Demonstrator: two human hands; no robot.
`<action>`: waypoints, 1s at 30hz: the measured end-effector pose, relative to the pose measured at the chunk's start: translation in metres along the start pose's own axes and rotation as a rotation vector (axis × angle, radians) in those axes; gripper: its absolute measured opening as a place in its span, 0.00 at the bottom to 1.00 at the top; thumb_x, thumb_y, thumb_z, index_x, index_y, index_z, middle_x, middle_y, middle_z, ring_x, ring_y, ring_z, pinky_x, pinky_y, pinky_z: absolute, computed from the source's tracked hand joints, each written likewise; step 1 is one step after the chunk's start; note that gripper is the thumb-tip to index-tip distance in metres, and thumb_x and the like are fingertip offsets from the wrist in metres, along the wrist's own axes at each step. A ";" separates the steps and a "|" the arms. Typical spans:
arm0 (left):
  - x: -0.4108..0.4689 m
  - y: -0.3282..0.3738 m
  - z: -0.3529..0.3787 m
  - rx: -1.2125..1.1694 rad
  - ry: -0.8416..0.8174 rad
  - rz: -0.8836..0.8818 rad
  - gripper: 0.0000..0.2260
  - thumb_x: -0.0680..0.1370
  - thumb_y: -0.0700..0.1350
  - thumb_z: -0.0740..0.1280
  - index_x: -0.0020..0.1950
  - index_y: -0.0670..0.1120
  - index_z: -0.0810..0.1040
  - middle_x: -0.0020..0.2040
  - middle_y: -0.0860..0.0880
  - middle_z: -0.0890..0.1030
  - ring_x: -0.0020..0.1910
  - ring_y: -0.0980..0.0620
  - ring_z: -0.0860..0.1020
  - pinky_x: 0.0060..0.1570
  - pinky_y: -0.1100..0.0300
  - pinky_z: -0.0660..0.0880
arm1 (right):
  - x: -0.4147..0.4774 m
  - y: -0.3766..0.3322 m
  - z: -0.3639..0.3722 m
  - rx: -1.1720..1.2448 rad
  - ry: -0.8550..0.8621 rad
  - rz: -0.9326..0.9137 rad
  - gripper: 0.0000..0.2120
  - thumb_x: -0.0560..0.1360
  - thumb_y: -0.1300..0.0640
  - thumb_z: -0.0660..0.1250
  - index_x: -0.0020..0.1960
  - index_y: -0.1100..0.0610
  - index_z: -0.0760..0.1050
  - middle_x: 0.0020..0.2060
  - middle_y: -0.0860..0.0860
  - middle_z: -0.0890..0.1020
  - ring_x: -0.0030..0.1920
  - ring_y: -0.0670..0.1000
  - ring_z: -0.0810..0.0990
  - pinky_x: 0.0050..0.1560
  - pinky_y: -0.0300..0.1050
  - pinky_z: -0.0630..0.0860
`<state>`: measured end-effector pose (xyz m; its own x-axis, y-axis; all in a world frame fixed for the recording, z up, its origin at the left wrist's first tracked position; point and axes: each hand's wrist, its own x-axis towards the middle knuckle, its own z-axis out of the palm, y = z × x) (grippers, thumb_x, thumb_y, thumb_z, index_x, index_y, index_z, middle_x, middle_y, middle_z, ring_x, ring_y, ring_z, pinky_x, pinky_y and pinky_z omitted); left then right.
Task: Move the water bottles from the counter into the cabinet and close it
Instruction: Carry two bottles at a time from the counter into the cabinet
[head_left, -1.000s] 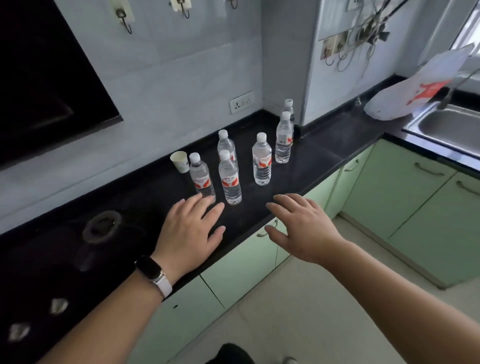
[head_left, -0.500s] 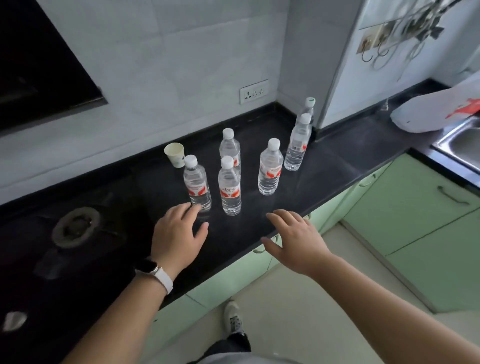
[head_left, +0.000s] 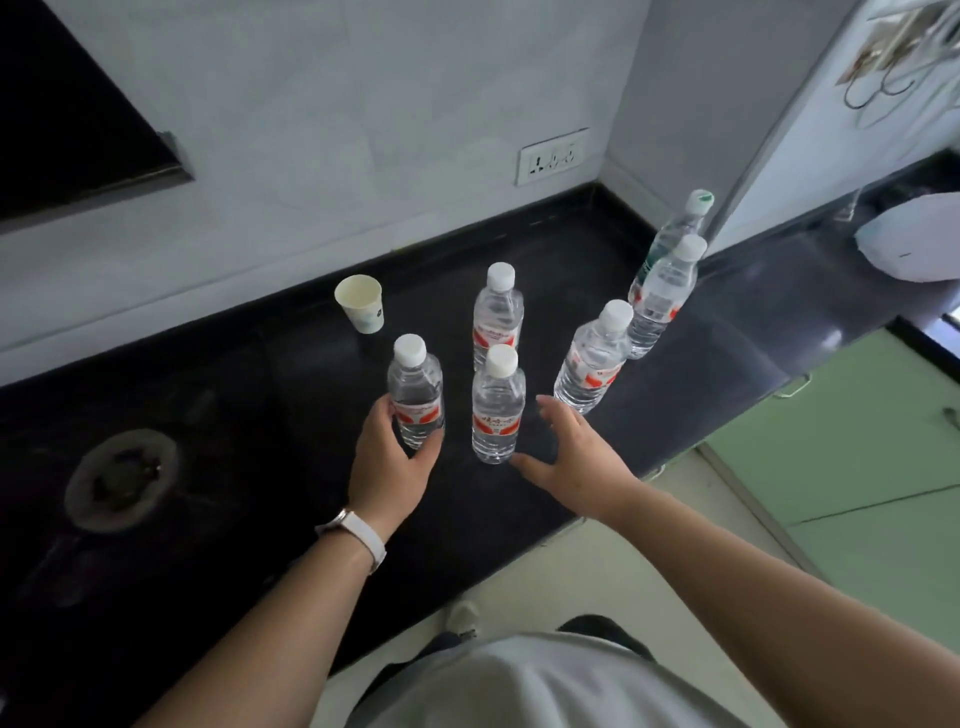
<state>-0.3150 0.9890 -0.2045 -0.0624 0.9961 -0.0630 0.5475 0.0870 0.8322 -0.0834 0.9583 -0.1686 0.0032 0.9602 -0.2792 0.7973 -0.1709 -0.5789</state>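
Nearest the camera, the person's grey shirt (head_left: 524, 686) is filling the bottom of the view and both forearms are stretching out over the polished black stone counter (head_left: 208, 415). A white wristband (head_left: 358, 535) is sitting on the left wrist.

The left hand (head_left: 387, 462) is now wrapping the lower body of the nearest-left clear plastic water bottle with a white cap and red label (head_left: 415, 397), thumb on one side and fingers curling round the other. Half a second ago this hand was only hovering short of it, so the first grasp is just being made, though the bottle is still standing on the counter. The right hand (head_left: 569, 462) is spread wide, palm facing the second clear red-labelled bottle (head_left: 497, 410), just beside it but not touching; it has come in from the counter edge and is probably about to close on that one.

Further back, a third clear bottle (head_left: 497, 317) is standing behind the second, a fourth (head_left: 592, 364) is standing to the right, and a fifth (head_left: 662, 301) is standing beyond that with a green-capped bottle (head_left: 675, 234) behind it near the wall corner. A cream paper cup (head_left: 361, 304) is sitting by the backsplash.

All six bottles are still waiting on the counter, and the pale green cabinet doors (head_left: 852, 447) below are appearing shut, so the task is only beginning.
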 end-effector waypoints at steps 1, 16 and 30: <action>0.002 0.001 0.001 -0.015 0.002 -0.003 0.26 0.75 0.46 0.76 0.70 0.47 0.71 0.60 0.58 0.74 0.54 0.67 0.71 0.51 0.79 0.65 | 0.006 -0.001 0.001 0.018 -0.012 0.007 0.43 0.71 0.39 0.72 0.78 0.50 0.54 0.73 0.49 0.67 0.70 0.51 0.70 0.66 0.49 0.70; 0.019 0.024 0.032 -0.122 0.216 -0.274 0.29 0.70 0.49 0.81 0.67 0.57 0.72 0.53 0.64 0.81 0.54 0.59 0.81 0.56 0.58 0.78 | 0.071 0.012 0.000 0.303 -0.199 -0.134 0.34 0.65 0.42 0.76 0.67 0.43 0.66 0.59 0.41 0.78 0.58 0.43 0.77 0.60 0.47 0.76; -0.064 0.058 0.055 -0.113 0.601 -0.467 0.28 0.68 0.49 0.81 0.64 0.61 0.76 0.55 0.64 0.83 0.55 0.67 0.80 0.61 0.59 0.77 | 0.093 0.018 -0.016 0.346 -0.423 -0.389 0.23 0.68 0.49 0.78 0.53 0.34 0.68 0.50 0.37 0.79 0.51 0.35 0.77 0.50 0.36 0.73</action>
<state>-0.2334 0.9308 -0.1825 -0.7265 0.6729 -0.1390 0.2663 0.4622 0.8458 -0.0587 1.0482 -0.1925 -0.5384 0.8088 -0.2366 0.4531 0.0411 -0.8905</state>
